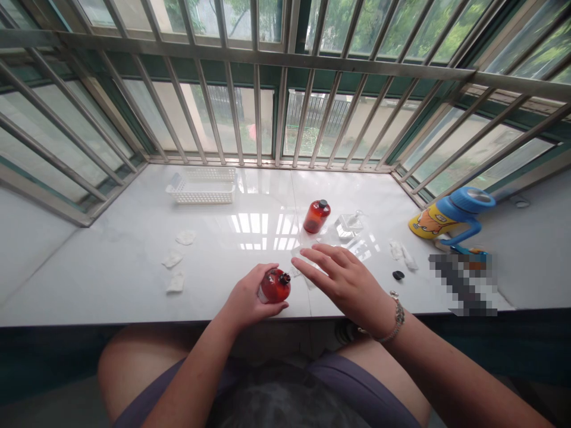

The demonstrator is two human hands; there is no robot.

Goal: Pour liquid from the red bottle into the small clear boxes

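Observation:
My left hand point(250, 295) is wrapped around a reddish-amber bottle point(275, 286) near the front edge of the counter. A black fitting shows at this bottle's neck. To its right my right hand point(341, 276) hovers with fingers stretched out and apart, holding nothing. Beneath those fingers lies a clear, flat piece point(307, 278), partly hidden, whose kind I cannot make out. Farther back stands a second amber bottle point(317, 216) with a dark cap. Beside that is a small clear square container point(348, 226). A loose black cap point(398, 275) rests to the right of my right hand.
A white perforated basket point(203, 186) sits at the back left. Several crumpled white tissues point(172, 258) lie on the left of the white counter point(111, 261). At right, a blue-and-yellow bottle point(450, 212) leans near a pixelated patch. Metal bars point(257, 119) line the window.

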